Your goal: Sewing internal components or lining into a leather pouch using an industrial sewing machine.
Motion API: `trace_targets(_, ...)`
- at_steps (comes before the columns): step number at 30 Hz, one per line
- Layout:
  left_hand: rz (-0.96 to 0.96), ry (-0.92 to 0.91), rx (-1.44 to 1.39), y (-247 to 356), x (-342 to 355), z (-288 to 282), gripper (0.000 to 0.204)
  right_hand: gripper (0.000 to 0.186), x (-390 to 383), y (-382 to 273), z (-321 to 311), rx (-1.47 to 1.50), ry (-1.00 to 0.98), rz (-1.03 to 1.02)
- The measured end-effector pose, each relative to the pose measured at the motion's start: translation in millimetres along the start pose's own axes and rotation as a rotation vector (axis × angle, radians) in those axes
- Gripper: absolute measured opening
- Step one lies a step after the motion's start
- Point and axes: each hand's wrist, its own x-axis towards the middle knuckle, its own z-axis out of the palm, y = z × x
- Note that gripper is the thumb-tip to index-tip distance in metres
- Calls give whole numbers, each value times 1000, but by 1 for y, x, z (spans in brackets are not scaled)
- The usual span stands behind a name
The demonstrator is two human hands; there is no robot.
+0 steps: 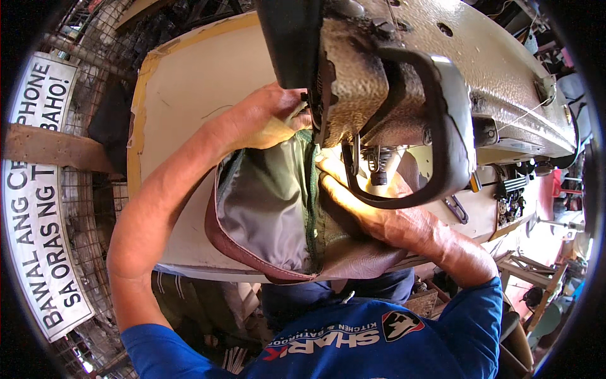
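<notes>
A bag [265,208] with maroon leathery sides, a shiny grey-green lining and a green zipper-like strip [312,208] lies turned open under the head of a sewing machine [353,82]. At its far edge, my left hand [281,117] is closed on the fabric, its fingertips partly hidden behind the machine head. My right hand [360,192] grips the bag beside the green strip, thumb and fingers close to the lit needle area. The machine's dark loop-shaped guard [442,145] covers part of that hand. The needle itself is hidden.
The bag rests on a pale worktable [189,82] with yellow tape along its edge. A metal tool like small snips [456,210] lies right of my right hand. Wire mesh with a white sign [47,252] stands left. A wooden stand [536,278] is at the right.
</notes>
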Motion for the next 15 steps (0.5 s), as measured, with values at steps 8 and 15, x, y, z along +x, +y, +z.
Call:
trace_targets(8, 62, -116, -216, -29, 17, 7, 18, 29, 1, -1, -2, 41, 8, 24)
trace_targets(15, -151, -269, 463, 11, 28, 11, 26, 34, -3, -2, -6, 83, 8, 63)
